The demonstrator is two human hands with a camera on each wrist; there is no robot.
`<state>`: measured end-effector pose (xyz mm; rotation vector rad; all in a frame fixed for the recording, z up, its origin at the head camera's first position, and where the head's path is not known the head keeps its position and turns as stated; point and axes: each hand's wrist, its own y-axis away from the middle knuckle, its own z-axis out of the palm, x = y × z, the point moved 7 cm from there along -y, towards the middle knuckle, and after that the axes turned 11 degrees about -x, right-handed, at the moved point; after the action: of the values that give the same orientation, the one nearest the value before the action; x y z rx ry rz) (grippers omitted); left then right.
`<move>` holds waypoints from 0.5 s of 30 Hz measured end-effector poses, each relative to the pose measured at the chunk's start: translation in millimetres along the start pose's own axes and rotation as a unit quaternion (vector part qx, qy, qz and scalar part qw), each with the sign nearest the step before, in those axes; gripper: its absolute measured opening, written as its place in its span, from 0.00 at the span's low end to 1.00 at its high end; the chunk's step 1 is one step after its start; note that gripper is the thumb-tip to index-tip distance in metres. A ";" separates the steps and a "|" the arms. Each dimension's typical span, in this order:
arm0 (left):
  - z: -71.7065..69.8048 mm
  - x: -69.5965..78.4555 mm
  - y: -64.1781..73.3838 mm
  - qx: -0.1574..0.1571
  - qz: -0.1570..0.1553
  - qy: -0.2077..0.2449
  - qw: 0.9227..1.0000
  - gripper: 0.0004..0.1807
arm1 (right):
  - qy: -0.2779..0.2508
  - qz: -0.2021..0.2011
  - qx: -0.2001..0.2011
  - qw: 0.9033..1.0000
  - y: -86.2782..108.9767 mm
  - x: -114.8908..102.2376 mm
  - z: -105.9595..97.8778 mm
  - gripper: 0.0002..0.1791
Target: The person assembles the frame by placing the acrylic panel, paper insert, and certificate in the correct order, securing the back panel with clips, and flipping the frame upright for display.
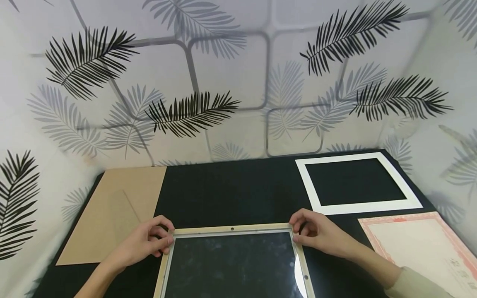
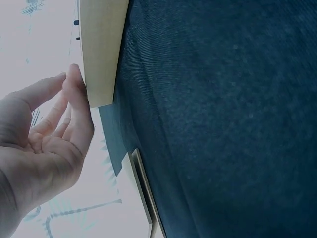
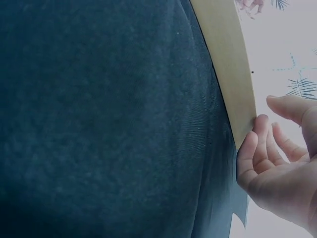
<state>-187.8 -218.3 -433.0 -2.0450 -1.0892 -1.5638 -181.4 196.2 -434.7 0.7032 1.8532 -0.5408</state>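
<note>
So the right hand [image 1: 314, 231] has its thumb standing apart from the other fingers, with bent fingertips touching the outside of a picture frame [image 1: 201, 231]. On the left hand [image 1: 149, 240], thumb and index tips sit close together right at the frame's edge (can't tell if they're really pinching it).

The frame itself is pale wood, with a thin grayish inner lip and small dark dots on the rails. The pane [image 1: 231, 265] inside looks dark and smudgy, with a bright glare by the right rail. Each hand is at one of the frame's far corners, so the frame lies between them on a black cloth [image 1: 231, 190], near end cut off by the view.

Further out: brown board [image 1: 93, 215] on the left, white border [image 1: 372, 206] and red-edged certificate [image 1: 417, 244] on the right, leaf-print curtain [image 1: 242, 74] behind.
</note>
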 end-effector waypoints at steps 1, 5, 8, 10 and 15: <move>0.3 -0.8 -0.1 -0.002 -0.004 0.009 1.000 0.12 | -0.006 -0.003 -0.002 1.000 -0.4 -0.3 0.1 0.17; 1.0 -1.8 0.2 -0.005 -0.003 0.029 1.000 0.13 | -0.039 -0.003 -0.017 0.999 -1.9 0.1 1.1 0.15; 1.0 -3.3 0.0 -0.006 0.006 0.044 0.999 0.14 | -0.059 0.004 -0.022 0.998 -2.8 1.5 1.2 0.15; 0.7 -3.7 -0.7 -0.007 0.013 0.051 0.999 0.14 | -0.069 0.009 -0.019 0.997 -3.3 2.3 0.7 0.15; -0.5 -2.7 -2.7 0.001 0.013 0.045 0.999 0.14 | -0.086 0.020 -0.001 0.996 -4.6 3.0 -1.0 0.14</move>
<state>-190.4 -217.9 -435.8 -1.9585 -1.0274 -1.6255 -186.1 194.2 -436.9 0.6691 1.6763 -0.5557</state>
